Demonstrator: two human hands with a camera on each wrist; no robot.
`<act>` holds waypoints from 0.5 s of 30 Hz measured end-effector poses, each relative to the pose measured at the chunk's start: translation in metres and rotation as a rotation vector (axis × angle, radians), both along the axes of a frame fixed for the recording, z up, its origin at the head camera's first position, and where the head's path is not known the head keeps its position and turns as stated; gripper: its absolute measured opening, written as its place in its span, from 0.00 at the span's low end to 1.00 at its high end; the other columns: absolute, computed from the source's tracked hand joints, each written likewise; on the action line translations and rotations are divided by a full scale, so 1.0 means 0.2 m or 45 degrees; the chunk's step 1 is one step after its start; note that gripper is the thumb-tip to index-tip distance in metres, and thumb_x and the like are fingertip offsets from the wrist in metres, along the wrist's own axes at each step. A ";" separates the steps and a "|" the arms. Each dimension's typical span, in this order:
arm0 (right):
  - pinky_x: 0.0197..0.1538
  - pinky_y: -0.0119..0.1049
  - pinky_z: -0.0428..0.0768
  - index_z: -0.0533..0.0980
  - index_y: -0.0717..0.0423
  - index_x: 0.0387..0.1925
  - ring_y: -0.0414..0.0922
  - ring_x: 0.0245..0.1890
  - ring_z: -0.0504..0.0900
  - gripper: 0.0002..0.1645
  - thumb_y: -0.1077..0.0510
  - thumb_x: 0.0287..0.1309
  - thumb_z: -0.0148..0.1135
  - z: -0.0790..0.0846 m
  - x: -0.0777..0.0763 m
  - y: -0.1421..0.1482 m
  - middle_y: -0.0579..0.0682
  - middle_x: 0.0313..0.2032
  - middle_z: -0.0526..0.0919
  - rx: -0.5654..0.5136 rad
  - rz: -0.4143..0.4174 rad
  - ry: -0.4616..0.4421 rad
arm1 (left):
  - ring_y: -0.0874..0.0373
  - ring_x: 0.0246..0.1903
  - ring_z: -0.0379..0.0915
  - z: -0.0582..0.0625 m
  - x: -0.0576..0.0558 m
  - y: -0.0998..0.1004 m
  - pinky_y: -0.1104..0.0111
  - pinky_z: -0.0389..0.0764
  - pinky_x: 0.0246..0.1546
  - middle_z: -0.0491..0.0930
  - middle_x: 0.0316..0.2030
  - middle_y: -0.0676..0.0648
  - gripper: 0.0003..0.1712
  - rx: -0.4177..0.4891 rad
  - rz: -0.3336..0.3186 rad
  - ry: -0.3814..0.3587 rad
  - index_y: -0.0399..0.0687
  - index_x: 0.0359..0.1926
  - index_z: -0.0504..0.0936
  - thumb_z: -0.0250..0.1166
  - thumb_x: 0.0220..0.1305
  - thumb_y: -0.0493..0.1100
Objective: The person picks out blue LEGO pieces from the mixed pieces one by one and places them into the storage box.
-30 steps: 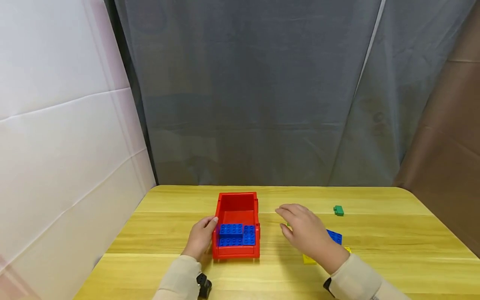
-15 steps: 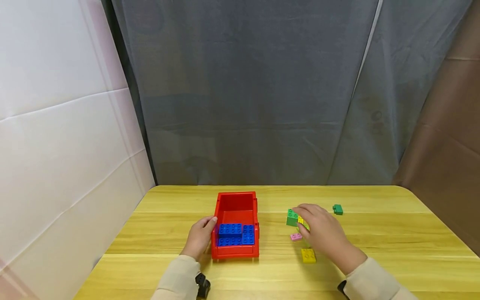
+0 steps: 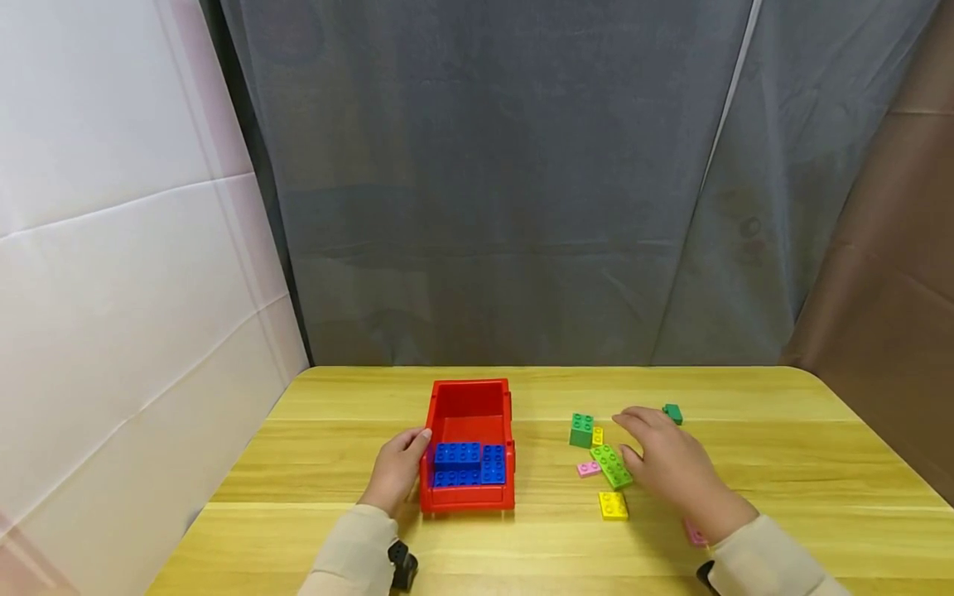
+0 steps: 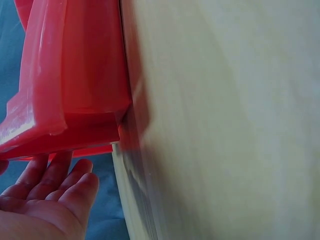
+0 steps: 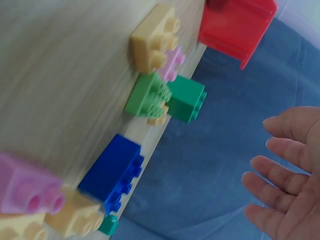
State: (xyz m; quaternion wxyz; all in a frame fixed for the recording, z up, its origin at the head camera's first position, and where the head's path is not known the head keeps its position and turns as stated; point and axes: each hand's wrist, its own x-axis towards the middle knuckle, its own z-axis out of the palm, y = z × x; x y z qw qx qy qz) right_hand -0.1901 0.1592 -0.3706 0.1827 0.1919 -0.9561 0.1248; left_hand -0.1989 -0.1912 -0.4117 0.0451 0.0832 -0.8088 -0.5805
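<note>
My left hand (image 3: pixel 397 470) holds the near left side of a red plastic bin (image 3: pixel 468 498), its thumb over the rim. In the left wrist view, the fingers (image 4: pixel 55 175) touch the bin's outer wall. Blue toy bricks (image 3: pixel 458 456) lie at the bin's near end. Holding nothing, my right hand (image 3: pixel 674 463) hovers above the loose bricks with its fingers spread. By its fingertips lie a lime brick (image 3: pixel 611 467), a green brick (image 3: pixel 581 430) and a small yellow brick (image 3: pixel 598 436). A blue brick (image 5: pixel 112 170) appears in the right wrist view; in the head view the hand hides it.
Nearer me on the wooden table (image 3: pixel 544 563) lie a yellow brick (image 3: pixel 614 506) and a small pink brick (image 3: pixel 589 469). Another pink brick (image 3: pixel 695 534) shows partly beside the right wrist. A dark green brick (image 3: pixel 673 414) lies farther back. Grey cloth (image 3: pixel 477 182) hangs behind the table.
My right hand has moved rightward, away from the bin and across the loose bricks, uncovering the lime, green and yellow ones. My left hand and the bin have hardly moved.
</note>
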 end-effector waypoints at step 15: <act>0.56 0.58 0.74 0.77 0.65 0.53 0.63 0.56 0.73 0.24 0.59 0.55 0.68 -0.06 -0.04 0.13 0.64 0.54 0.76 0.022 -0.086 -0.320 | 0.35 0.60 0.65 0.00 0.00 0.00 0.45 0.66 0.62 0.72 0.60 0.31 0.27 -0.010 0.003 -0.022 0.32 0.61 0.72 0.50 0.74 0.49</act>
